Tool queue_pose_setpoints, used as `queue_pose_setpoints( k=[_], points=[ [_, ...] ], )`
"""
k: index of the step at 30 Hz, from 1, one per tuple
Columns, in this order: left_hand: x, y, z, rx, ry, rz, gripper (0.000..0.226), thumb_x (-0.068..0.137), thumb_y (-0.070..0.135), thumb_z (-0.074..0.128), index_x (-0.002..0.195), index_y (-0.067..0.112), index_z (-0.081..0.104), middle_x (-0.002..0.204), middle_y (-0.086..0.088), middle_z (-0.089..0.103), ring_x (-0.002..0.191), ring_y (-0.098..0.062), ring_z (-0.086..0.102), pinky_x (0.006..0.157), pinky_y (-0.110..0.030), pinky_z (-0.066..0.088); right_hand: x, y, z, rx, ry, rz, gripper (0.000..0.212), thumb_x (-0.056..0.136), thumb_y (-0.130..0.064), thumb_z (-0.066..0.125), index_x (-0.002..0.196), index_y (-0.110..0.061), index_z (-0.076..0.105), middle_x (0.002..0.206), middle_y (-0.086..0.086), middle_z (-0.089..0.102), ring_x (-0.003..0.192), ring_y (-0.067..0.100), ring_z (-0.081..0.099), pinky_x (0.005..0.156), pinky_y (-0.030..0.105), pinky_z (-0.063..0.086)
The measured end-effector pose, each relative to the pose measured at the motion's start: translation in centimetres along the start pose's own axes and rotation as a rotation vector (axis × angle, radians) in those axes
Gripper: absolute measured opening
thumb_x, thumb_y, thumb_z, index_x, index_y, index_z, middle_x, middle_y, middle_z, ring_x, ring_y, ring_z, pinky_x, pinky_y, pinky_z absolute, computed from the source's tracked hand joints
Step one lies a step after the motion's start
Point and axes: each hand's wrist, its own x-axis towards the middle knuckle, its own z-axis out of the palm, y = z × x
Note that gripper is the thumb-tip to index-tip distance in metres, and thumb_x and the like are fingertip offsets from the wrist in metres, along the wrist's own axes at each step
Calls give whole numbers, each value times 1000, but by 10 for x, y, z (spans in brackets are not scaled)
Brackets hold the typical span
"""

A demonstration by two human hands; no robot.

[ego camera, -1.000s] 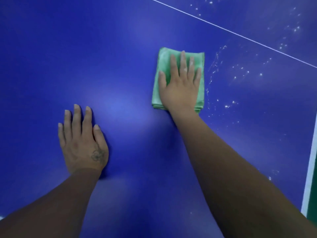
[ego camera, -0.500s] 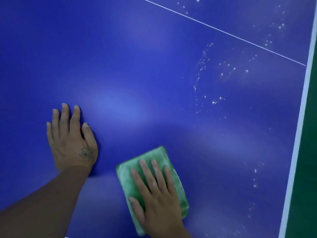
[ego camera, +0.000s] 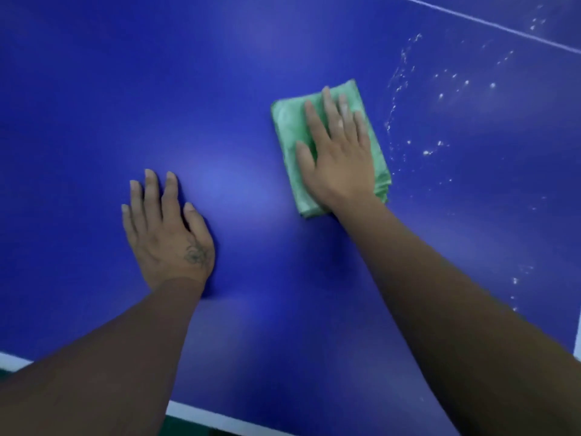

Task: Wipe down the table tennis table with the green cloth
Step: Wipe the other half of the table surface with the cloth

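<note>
Head view: your right hand (ego camera: 341, 162) lies flat on the folded green cloth (ego camera: 290, 127), fingers straight and slightly spread, pressing it onto the tabletop (ego camera: 94, 89). Half a second ago the cloth is close to the near edge (ego camera: 220, 418), just beside your left hand. Now it sits well away from that edge, farther up the tabletop and over toward the right edge, roughly where it lay a second ago. So you are running a back-and-forth stroke over one lane, and you are on the outward push.

Your left hand (ego camera: 169, 234) stays planted, palm down with fingers straight and a little apart, holding nothing. It looks like a brace while you lean in.

The white specks (ego camera: 440, 96) just right of the cloth, below the thin white line (ego camera: 490, 23), look much as they do in the earlier frames. That patch seems unwiped, so the strokes likely need to shift toward the right edge.
</note>
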Motion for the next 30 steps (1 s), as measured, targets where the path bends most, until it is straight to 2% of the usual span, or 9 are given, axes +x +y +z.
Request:
queue_pose_setpoints(
  k=[3,6,10,14,17,19,22,25,30],
  points=[
    [1,0,1,4,3,4,56,112,29,41,166,15,42,177,-8,30,167,-30,19,136,-52,11,3,-28,6,-17,33,159,68,112,-56,25,174,-27,21,183,5,7,169,26,4,136,47,-2],
    [-1,-2,1,9,14,18,57,111,31,39,166,15,43,177,-8,31,167,-30,20,136,-51,11,-40,-66,17,-28,69,192,70,112,-58,26,173,-24,24,182,7,10,169,29,8,135,50,1],
    [-5,-6,3,25,32,25,60,110,36,37,166,17,42,177,-8,30,167,-29,20,136,-49,10,-148,-103,34,75,130,144,65,112,-53,43,169,-21,38,179,8,26,168,29,18,135,53,13],
    [-5,-5,1,16,-2,11,62,109,39,33,168,19,38,179,-6,26,167,-29,17,136,-49,8,-280,-111,40,88,43,12,64,112,-46,48,170,-23,34,181,3,21,168,27,14,134,54,19],
    [-6,-6,-1,17,-13,19,62,110,39,30,169,19,36,180,-7,24,168,-30,15,136,-50,7,-334,-84,36,40,-12,-38,63,111,-37,43,171,-25,31,181,1,19,168,26,17,133,55,23],
    [-6,-6,-1,18,-23,25,63,110,39,29,169,18,34,180,-7,22,168,-31,13,136,-51,6,-332,-61,28,17,-11,-28,61,112,-36,40,171,-21,32,181,4,21,168,27,18,132,57,25],
    [-6,-7,2,29,-23,19,63,109,39,29,169,18,34,180,-7,21,168,-31,13,136,-52,7,-283,-33,16,-26,23,-30,60,113,-37,42,168,-14,38,178,8,28,167,29,22,131,58,27],
    [-5,-8,5,26,-20,18,64,109,39,28,169,19,34,180,-8,21,168,-32,13,136,-53,7,-200,-19,6,-26,56,36,61,112,-38,48,168,-15,38,178,7,28,167,28,22,135,52,17],
    [-4,-8,6,37,-7,16,63,109,39,29,169,19,33,180,-8,21,168,-33,14,135,-54,8,-93,-39,4,-46,9,169,65,111,-37,33,174,-25,20,183,-2,10,169,22,5,136,45,-2]
  ],
)
